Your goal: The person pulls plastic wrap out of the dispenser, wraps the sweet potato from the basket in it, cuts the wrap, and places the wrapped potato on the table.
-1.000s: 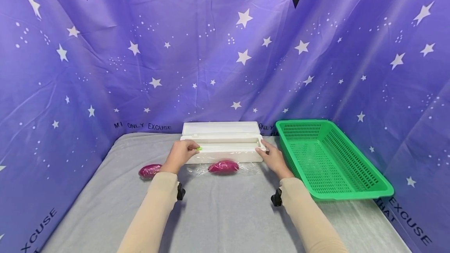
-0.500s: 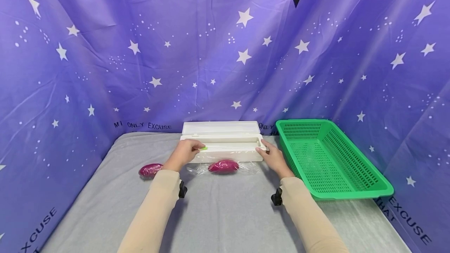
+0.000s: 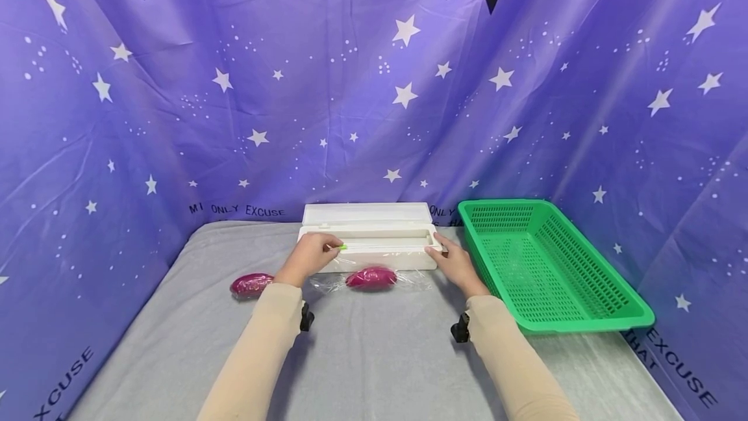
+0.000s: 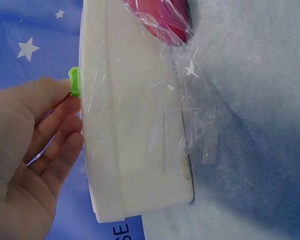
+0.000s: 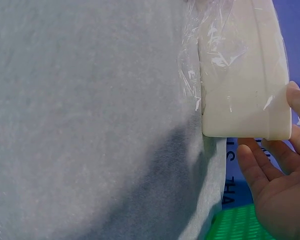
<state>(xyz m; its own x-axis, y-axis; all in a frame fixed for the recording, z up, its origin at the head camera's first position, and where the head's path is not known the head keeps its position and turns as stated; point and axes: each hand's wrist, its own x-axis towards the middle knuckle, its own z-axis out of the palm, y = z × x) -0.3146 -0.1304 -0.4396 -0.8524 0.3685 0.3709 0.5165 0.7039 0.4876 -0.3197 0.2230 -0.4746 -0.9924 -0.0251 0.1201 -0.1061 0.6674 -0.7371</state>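
Note:
A white cling film dispenser box (image 3: 403,260) stands at the back of the table with its lid (image 3: 368,214) raised. My left hand (image 3: 312,255) pinches a small green slide cutter (image 4: 75,82) at the box's upper front edge, left of the middle. My right hand (image 3: 457,265) grips the box's right end, thumb at the top edge and fingers round the end (image 5: 285,165). Clear film (image 4: 200,120) hangs over the front face and spreads on the cloth. On or under that film lies a purple-red oblong thing (image 3: 371,278), resembling a sweet potato; which, I cannot tell.
A second purple-red oblong thing (image 3: 250,285), with a shiny wrapped look, lies left of the box beside my left wrist. To the right stands a green perforated basket (image 3: 508,291), close to my right forearm. Grey cloth (image 3: 374,356) covers the table; a purple starry curtain (image 3: 327,115) hangs behind.
My left hand has slid a short way to the right along the box's edge, taking the green slide cutter with it. My right hand and the box have stayed in place.

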